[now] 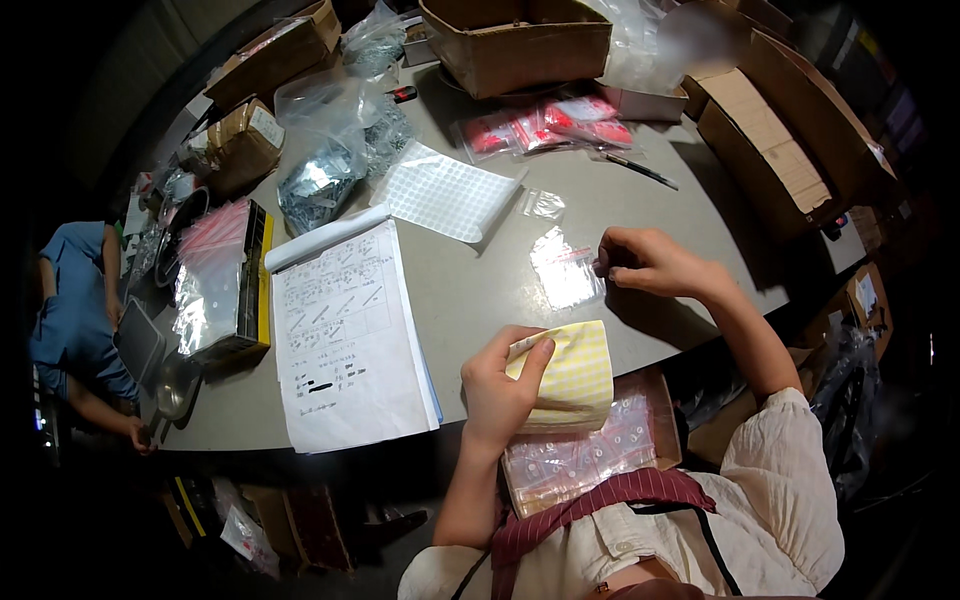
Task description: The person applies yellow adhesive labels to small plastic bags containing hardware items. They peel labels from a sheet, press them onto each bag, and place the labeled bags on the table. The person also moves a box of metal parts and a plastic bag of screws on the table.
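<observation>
Across mid-frame, grey table (450, 290). At 5 o'clock, carton (667, 420) of small filled bags (585, 460), by the lap. At 4-5, yellow gridded sheet (577, 385), pinched between thumb and fingers of left hand (502, 392). At 3, right hand (648, 262), fingertips nearly together beside clear bag (565, 275); can't tell if they hold anything. Step looks like sheet-and-bag handling; next move calls for a fine fingertip pinch on thin film.

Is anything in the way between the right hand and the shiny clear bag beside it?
No, nothing visible is. The right hand is just right of the clear bag; I can't tell whether they touch. The yellow sheet in the left hand is nearer the person's body, not between them.
</observation>
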